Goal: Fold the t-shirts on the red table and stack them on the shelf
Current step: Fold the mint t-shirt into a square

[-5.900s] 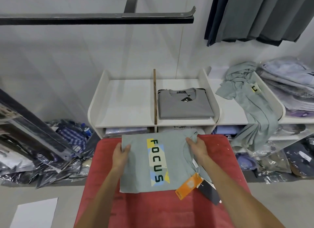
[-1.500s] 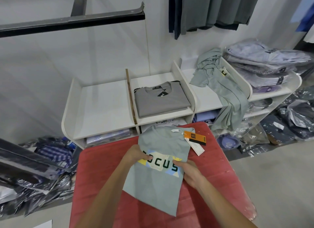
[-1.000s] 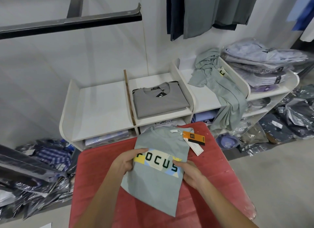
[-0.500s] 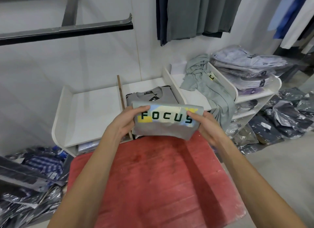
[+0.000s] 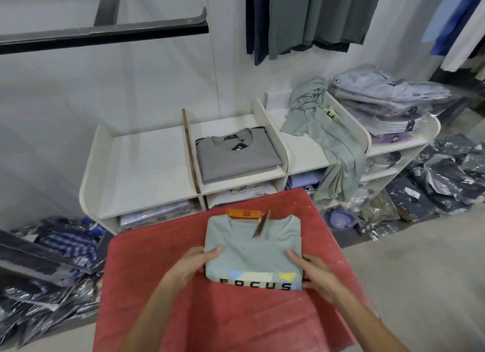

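The folded t-shirt (image 5: 252, 252) lies flat on the red table (image 5: 210, 320), toward the far edge and a little right of the middle, its collar pointing at the far edge and the shelf (image 5: 147, 165) beyond; the folded shape is nearly square, slightly longer from collar to near edge. It is pale grey-green, with the word FOCUS in dark letters on a cream, blue and yellow band along its near edge, and an orange tag (image 5: 244, 213) sticking out at the collar. The left hand (image 5: 191, 266) grips the shirt's near left corner, thumb on top and fingers curled under. The right hand (image 5: 312, 271) grips the near right corner likewise.
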